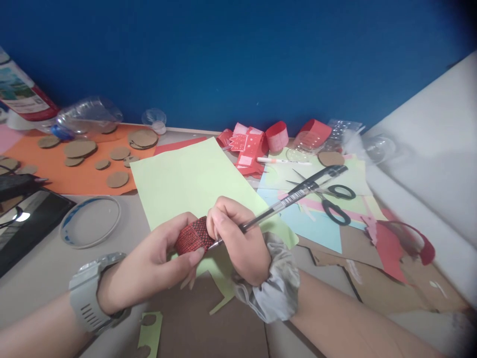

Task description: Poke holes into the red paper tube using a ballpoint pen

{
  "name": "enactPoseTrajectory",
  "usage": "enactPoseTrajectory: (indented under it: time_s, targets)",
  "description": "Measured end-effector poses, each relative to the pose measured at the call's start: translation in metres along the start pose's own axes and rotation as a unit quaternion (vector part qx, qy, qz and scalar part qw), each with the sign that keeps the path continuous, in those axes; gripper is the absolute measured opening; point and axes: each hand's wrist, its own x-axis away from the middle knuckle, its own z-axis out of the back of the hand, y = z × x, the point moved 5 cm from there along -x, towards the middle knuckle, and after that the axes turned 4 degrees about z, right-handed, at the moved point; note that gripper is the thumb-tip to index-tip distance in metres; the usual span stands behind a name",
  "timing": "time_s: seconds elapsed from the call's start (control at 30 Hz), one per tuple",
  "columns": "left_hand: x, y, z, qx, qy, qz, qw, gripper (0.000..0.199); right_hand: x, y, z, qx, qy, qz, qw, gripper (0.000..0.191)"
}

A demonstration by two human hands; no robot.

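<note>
Between the thumb and fingers of my left hand [169, 258] is a small red-and-black woven-patterned piece [192, 236]; its exact kind I cannot make out. A clear-barrelled pen [276, 206] is gripped in my right hand [238, 233], its tip pointing down-left at the lower edge of the patterned piece. The pen's black end slants up to the right. Beneath and behind both hands lies a light green paper sheet [190, 174]. Its near part is partly hidden by my hands.
Black-handled scissors [330, 199] rest on coloured papers at the right. Cardboard discs [80, 148] lie on orange paper [59, 174] at the left, with a plastic bottle [89, 117] behind. A tape ring [90, 222] is near my left wrist. A blue wall [238, 59] bounds the back.
</note>
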Motion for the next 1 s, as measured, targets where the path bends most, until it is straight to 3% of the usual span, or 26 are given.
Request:
enactPoseTrajectory:
  time_s: [0.67,0.83,0.9,1.0]
  targets:
    - [-0.001,-0.003,0.003,-0.012,0.009,-0.022,1.000,0.016,-0.001,0.004,-0.001,-0.049,0.005,-0.021,0.999,0.034]
    - [-0.001,-0.005,0.003,-0.031,-0.022,-0.025,0.999,0.020,-0.010,0.015,0.000,-0.242,0.074,-0.078,0.964,0.032]
    - [-0.002,-0.004,0.002,-0.025,-0.029,-0.023,0.999,0.021,-0.011,0.021,0.002,-0.259,0.116,-0.106,0.953,0.033]
    - [-0.002,-0.003,0.001,-0.021,-0.034,-0.022,0.999,0.021,-0.011,0.025,0.006,-0.213,0.155,-0.103,0.959,0.033]
